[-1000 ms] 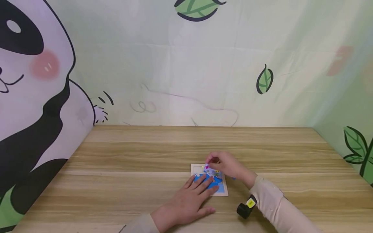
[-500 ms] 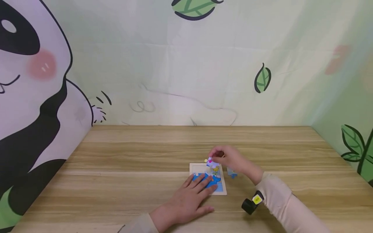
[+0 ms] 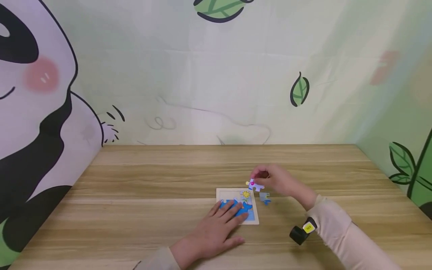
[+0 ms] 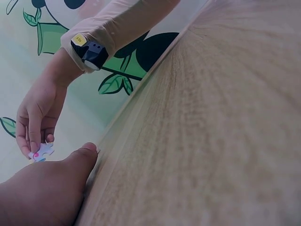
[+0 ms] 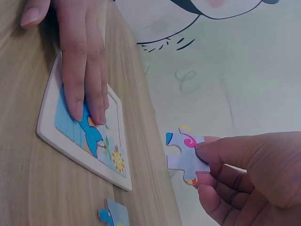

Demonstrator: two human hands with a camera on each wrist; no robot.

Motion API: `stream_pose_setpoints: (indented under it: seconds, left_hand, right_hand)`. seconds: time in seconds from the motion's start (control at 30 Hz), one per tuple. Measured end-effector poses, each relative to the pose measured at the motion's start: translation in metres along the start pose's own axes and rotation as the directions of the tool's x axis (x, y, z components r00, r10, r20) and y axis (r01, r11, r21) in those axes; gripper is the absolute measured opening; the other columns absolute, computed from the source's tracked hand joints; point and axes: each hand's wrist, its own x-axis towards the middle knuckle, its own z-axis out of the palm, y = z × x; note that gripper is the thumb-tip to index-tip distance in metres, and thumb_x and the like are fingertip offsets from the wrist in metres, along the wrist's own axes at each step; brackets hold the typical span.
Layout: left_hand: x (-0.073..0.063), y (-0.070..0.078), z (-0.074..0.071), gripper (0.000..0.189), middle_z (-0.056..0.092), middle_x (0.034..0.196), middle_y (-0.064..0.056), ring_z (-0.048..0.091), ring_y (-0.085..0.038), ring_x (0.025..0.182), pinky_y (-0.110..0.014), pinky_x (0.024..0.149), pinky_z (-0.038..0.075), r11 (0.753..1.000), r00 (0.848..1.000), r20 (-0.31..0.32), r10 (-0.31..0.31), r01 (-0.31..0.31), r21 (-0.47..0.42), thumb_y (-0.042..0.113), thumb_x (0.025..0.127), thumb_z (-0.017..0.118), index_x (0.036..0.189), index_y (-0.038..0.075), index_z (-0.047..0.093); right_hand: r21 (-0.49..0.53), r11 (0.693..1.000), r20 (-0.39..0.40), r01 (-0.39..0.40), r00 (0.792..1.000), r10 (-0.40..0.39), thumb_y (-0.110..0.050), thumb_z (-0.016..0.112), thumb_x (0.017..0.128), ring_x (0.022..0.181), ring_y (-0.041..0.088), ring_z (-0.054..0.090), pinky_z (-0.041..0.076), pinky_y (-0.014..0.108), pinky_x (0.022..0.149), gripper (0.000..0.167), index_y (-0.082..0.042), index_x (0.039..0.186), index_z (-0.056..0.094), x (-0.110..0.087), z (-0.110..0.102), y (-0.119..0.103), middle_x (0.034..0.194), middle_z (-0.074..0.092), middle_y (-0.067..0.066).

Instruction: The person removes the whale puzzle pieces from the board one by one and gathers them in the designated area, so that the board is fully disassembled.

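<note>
My right hand (image 3: pixel 278 180) pinches a lilac jigsaw puzzle piece (image 5: pixel 186 155) with a pink swirl between thumb and fingers, raised past the far right corner of the puzzle tray (image 3: pixel 255 217). My left hand (image 3: pixel 210 232) lies flat with straight fingers over the near left part of that pale-framed tray, covering some of its blue picture. Pieces with a blue shape and a yellow sunflower (image 5: pixel 118 160) sit inside the frame, and the tray's far left portion shows bare backing. Another puzzle piece (image 3: pixel 265 198), grey-blue with a blue knob, lies on the table just right of the frame.
The wood-grain table (image 3: pixel 152 176) reaches back to a wall covering (image 3: pixel 209 86) printed with a panda and leaves. A black wrist camera (image 3: pixel 300 234) with a yellow label hangs from the right sleeve, low over the table.
My right hand has lifted the lilac puzzle piece off the tray and carried it right and away. The loose piece beside the frame has come into sight. The left hand stays on the tray.
</note>
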Motion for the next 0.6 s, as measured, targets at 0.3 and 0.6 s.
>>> stream_pose_setpoints:
  seconds: [0.3,0.6]
  left_hand:
    - [0.0,0.0,-0.002,0.062,0.024,0.161,-0.001,0.021,-0.025,0.149,-0.051,0.12,0.02,1.0,1.0,0.001,-0.002,0.002,-0.006,0.059,0.098,0.031,0.152,0.027,0.029]
    - [0.001,0.0,0.0,0.062,0.023,0.161,0.0,0.02,-0.024,0.149,-0.05,0.12,0.02,1.0,1.0,-0.004,-0.001,0.001,0.001,0.059,0.099,0.03,0.152,0.027,0.029]
  right_hand:
    - [-0.039,0.999,0.026,-0.016,1.0,0.017,-0.003,0.062,0.09,0.073,0.009,0.053,0.049,0.019,0.065,0.008,-0.003,0.094,0.069,-0.01,-0.012,0.004,0.086,0.067,0.006]
    - [-0.038,0.999,0.078,-0.016,0.997,0.019,-0.001,0.062,0.089,0.067,0.006,0.052,0.048,0.019,0.061,0.008,-0.001,0.093,0.069,-0.02,-0.017,0.015,0.083,0.068,0.007]
